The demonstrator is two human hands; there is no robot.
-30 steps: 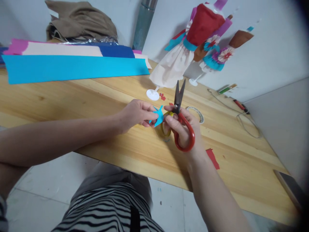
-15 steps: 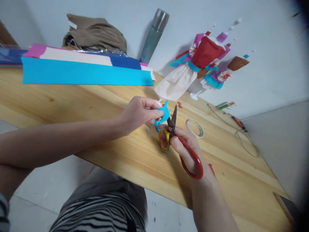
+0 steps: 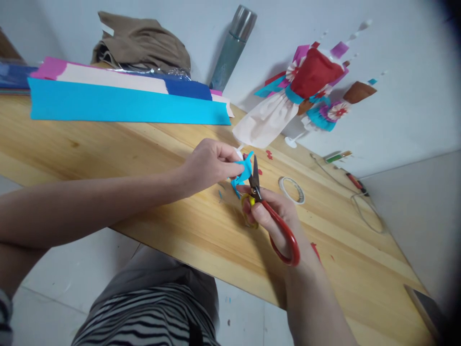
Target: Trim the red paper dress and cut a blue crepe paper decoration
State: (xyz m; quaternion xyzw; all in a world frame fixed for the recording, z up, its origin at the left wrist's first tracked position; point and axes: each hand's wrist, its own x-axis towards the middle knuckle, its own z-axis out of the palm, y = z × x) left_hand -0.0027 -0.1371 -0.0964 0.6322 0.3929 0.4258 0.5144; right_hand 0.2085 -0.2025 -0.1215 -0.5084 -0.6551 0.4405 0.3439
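Note:
My left hand (image 3: 212,163) pinches a small curled blue piece (image 3: 245,168) above the wooden table. Around the handles of a pair of scissors (image 3: 277,223), one red and one yellow, my right hand (image 3: 272,214) is closed. The dark blades point away from me, slightly parted, right beside the blue piece. A strip of blue hangs below my left fingertips, close to the right fingers. Whether the blades touch the blue piece, I cannot tell.
A tape roll (image 3: 291,190) lies right of the scissors. Behind stand a red-and-white paper dress (image 3: 268,120) and a smaller figure (image 3: 322,117). Blue sheets (image 3: 126,103), brown cloth (image 3: 144,43) and a flask (image 3: 230,53) are at the back. Red scraps and a cable lie rightward.
The scissor blades have drawn closer together and the handles have shifted slightly. The blue piece has changed its shape a little between my left fingers. The view has tilted slightly.

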